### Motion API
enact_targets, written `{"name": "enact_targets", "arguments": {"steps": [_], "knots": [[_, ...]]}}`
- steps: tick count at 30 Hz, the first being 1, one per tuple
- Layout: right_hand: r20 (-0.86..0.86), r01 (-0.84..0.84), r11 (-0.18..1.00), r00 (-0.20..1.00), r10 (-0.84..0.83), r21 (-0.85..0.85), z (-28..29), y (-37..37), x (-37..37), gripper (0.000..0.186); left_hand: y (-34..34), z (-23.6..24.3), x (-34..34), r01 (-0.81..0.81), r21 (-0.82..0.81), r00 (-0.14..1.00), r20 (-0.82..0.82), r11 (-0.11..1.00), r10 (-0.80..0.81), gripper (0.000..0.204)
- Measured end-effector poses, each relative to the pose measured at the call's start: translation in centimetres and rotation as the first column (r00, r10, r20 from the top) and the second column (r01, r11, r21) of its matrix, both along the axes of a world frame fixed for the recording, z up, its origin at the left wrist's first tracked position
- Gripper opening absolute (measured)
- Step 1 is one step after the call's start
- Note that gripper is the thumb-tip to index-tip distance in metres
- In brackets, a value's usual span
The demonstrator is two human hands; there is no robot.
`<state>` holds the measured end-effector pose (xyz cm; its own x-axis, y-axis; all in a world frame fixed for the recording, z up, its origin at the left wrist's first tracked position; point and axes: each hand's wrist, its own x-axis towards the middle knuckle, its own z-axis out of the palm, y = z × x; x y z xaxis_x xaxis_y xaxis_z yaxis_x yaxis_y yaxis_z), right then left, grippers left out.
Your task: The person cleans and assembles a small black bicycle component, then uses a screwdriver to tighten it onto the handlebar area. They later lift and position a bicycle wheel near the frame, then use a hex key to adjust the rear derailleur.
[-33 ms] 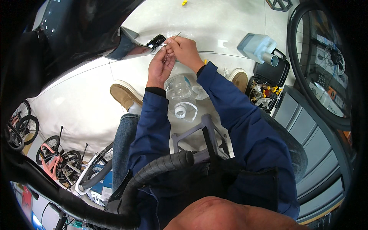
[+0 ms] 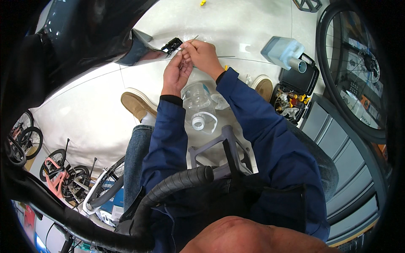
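Now I pinch the thin silver wire with my right hand beside the small black clip part, left hand closed just under it, and I should feed it slowly and straight.

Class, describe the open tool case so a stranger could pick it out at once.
Start at the big bicycle wheel on the right. Just left of its rim, on the pale floor, lies the tool case. It is black, lid open, with small yellow parts inside, unlike the translucent jug beside it.

Two shoes, two jugs, one toolbox.
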<state>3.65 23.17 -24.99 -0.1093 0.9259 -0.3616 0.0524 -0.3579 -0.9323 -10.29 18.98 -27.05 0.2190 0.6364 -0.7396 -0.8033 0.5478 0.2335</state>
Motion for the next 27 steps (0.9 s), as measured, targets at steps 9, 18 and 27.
{"name": "enact_targets", "arguments": {"steps": [9,18,27], "knots": [[-0.022,0.095,0.992,0.995,-0.097,-0.081,0.0,0.1,-0.8,0.026,0.3,0.1,0.4,-0.001,-0.061,0.999,-0.034,0.998,-0.001,0.022],[-0.008,0.101,0.991,0.995,-0.103,-0.091,0.3,0.4,-0.9,0.024,0.5,-0.9,0.6,-0.057,0.008,0.998,0.015,0.998,0.056,0.02],[0.089,0.066,0.988,0.993,-0.079,0.143,1.4,1.2,0.9,0.018,0.8,-0.5,2.0,-0.207,-0.031,0.955,-0.223,0.978,0.195,0.01]]}}
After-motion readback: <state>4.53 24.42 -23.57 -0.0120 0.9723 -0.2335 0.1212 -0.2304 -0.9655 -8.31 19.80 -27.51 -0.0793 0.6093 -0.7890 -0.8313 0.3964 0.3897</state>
